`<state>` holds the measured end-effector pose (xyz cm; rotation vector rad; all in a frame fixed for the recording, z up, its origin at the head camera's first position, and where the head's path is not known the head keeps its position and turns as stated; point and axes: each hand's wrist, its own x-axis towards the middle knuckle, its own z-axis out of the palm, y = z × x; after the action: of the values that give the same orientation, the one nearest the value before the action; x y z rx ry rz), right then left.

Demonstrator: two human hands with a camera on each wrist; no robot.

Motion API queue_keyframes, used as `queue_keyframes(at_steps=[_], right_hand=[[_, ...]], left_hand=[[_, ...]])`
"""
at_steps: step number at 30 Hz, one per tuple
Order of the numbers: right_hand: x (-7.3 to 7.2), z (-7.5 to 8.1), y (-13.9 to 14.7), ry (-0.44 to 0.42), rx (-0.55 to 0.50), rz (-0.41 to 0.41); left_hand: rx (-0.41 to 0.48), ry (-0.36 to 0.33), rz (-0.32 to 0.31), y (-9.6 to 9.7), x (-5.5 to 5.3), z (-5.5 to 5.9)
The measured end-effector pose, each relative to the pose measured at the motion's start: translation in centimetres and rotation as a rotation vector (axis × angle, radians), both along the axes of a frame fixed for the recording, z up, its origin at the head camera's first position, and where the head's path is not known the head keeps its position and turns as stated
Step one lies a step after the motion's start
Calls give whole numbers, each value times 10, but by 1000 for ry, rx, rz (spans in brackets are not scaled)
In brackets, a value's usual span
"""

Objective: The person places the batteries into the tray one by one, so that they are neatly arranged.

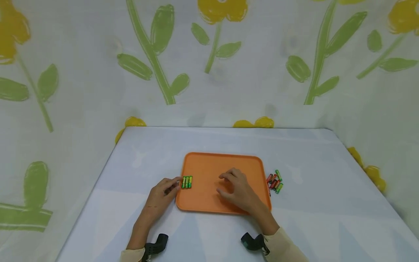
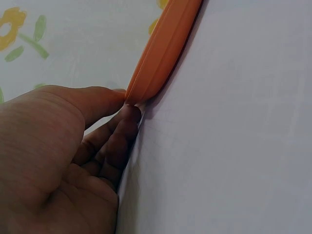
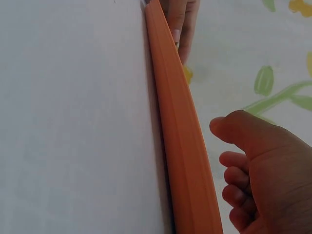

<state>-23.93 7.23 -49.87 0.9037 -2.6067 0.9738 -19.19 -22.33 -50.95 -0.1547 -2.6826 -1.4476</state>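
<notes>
An orange tray (image 1: 216, 203) lies on the table, its side wall (image 2: 165, 44) large in the left wrist view. Three green-and-yellow batteries (image 1: 187, 182) stand side by side in a row near its left rim. At that rim my left hand (image 1: 161, 196) pinches the tray edge, thumb above and fingers curled beneath. My right hand (image 1: 237, 191) hovers over the right half of the tray with loosely bent fingers and nothing between them. In the right wrist view, its thumb (image 3: 243, 129) and fingers are apart from the tray wall.
Right of the tray, a loose pile of several red and green batteries (image 1: 275, 181) lies on the white table (image 1: 311, 218), some close against the rim. A flower-printed wall covering (image 1: 248, 91) surrounds the table. Both wrists wear black camera mounts (image 1: 157, 245).
</notes>
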Motion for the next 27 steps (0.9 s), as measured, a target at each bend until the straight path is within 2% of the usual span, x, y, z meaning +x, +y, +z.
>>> queue_keyframes(at_steps=[7,17,27], right_hand=[[5,-5,20,30,-30,-24],[13,-8,54,76,-76,-79],[15,-16,89,167,-72,-151]], left_hand=[[-19,-22,8,-1,0,2],[-27,-17,11,-1,1,2],[-14,-71,20,3,2,4]])
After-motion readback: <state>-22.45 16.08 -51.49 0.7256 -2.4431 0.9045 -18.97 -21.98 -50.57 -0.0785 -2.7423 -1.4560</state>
